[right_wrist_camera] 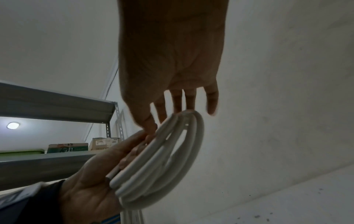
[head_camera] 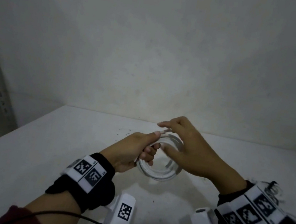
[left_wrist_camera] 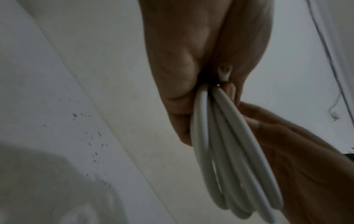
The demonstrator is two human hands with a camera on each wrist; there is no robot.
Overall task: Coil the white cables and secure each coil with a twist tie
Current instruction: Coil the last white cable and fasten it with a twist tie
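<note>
Over a white table (head_camera: 41, 153), the left hand (head_camera: 129, 151) grips the coil (head_camera: 161, 173); the right hand (head_camera: 186, 148), fingers straight, touches it.

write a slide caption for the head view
Left hand grips a coiled white cable above the white table while the right hand spreads open fingers over the loops.

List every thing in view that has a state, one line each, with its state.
white cable: wound into a coil of several loops, held above the table, no tie visible on it.
left hand: grips one side of the coil, fingers curled round the loops.
right hand: open, fingers straight, at the coil's far side.
table: white top, dark specks on it.
</note>
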